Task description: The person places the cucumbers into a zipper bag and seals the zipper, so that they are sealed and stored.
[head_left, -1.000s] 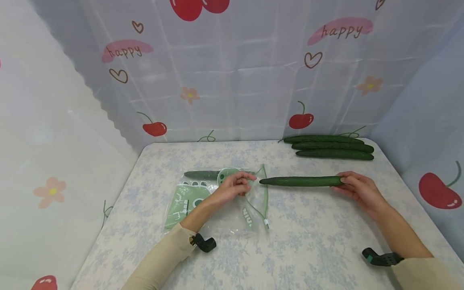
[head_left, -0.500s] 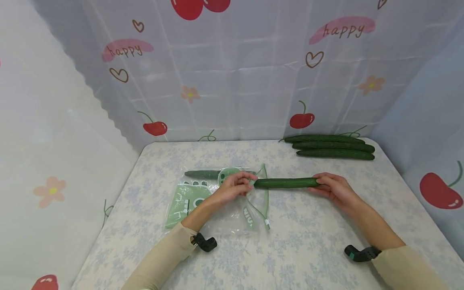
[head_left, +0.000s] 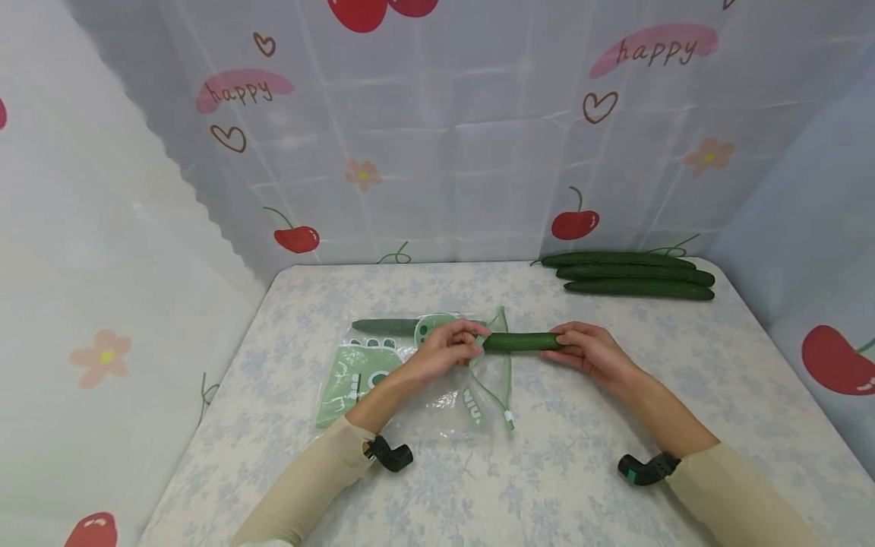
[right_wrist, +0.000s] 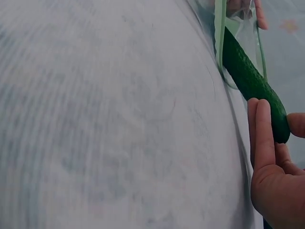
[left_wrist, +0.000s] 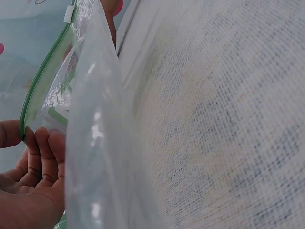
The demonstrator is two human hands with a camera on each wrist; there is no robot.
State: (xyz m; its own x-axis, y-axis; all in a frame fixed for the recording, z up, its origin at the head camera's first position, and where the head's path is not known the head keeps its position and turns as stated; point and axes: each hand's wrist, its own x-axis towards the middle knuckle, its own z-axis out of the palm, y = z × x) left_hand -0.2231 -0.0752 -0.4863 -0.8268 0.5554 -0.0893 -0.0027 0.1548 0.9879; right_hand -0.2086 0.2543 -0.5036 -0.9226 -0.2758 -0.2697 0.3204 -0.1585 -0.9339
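My right hand grips the right end of a dark green cucumber; in the right wrist view, thumb and fingers lie on either side of the cucumber. Its other end reaches into the mouth of a clear zip bag printed with green shapes, and the tip is hidden behind my left hand. That hand pinches the upper edge of the bag's mouth, seen in the left wrist view as a green zip rim between thumb and finger. Inside the bag, along its far side, lies another cucumber.
Several things bound the space: a stack of three cucumbers at the back right of the patterned table, and a printed curtain behind it. A white slider sits at the near end of the bag's zip.
My right hand has moved left, carrying the cucumber with it, and more of its length is now past the bag's opening. My left hand has stayed in place on the bag.
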